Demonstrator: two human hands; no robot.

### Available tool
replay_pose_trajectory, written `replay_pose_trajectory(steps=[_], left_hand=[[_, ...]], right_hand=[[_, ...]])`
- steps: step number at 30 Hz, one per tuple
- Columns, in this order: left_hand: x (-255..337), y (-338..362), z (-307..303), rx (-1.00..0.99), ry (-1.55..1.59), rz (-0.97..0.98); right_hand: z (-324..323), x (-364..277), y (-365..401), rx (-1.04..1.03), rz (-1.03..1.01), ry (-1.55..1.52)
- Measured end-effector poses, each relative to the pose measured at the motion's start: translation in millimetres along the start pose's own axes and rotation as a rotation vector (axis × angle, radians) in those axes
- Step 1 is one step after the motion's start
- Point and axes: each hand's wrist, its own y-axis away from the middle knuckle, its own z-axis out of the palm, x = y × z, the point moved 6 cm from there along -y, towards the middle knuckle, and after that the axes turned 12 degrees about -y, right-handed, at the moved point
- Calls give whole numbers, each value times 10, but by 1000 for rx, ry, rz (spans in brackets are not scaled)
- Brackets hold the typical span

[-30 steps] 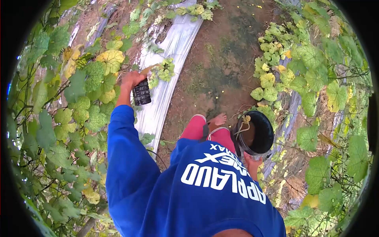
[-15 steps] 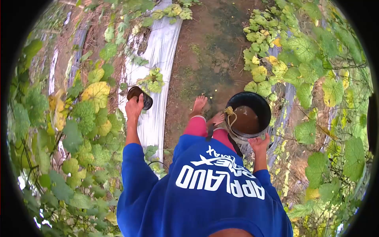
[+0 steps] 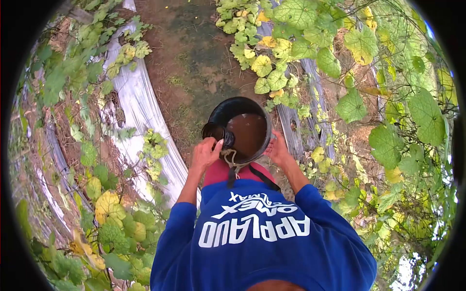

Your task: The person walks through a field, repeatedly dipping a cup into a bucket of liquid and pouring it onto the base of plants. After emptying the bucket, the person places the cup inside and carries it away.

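A black bucket [image 3: 226, 107] with brown liquid [image 3: 250, 132] in it is in front of my legs. My left hand [image 3: 206, 153] is closed round a dark ribbed cup [image 3: 227, 137], which tilts over the bucket's left rim. The inside of the cup is too dark to make out. Against the bucket's right side, my right hand [image 3: 278, 149] grips the wall near the rim; some of its fingertips are hidden. A pale knotted rope [image 3: 230, 156] hangs at the bucket's near edge, beside a dark strap [image 3: 264, 176].
A bare soil path [image 3: 177, 53] runs ahead between planted rows. Pale plastic sheeting [image 3: 141, 104] covers the left bed, with more sheeting [image 3: 310, 92] on the right. Leafy vines [image 3: 352, 104] stand close on the right, and yellowing leaves [image 3: 109, 207] on the left.
My left hand has brought the cup from above the left bed to the bucket. In the view, the bucket and my right hand have shifted left as the camera turned right.
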Motion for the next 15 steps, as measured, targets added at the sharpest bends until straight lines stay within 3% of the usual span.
replay_pose_trajectory(steps=[2,5,6,8,9,15], left_hand=[[51,-234,279,-89,48,6],[-253,-451,814,-353,126,-253],[-334,-489,929,-355,126,-244],[-559,-389,1223,-531,483,-591],[-526,-372,1147,-613,509,-645],[-1088,-201,1704,-649,605,-737]], right_hand=[[145,83,36,-22,6,32],[421,208,165,-80,7,77],[526,218,249,-109,-2,88],[651,216,418,-136,-7,111],[716,206,497,-166,-9,125],[1203,193,958,-221,-24,208]])
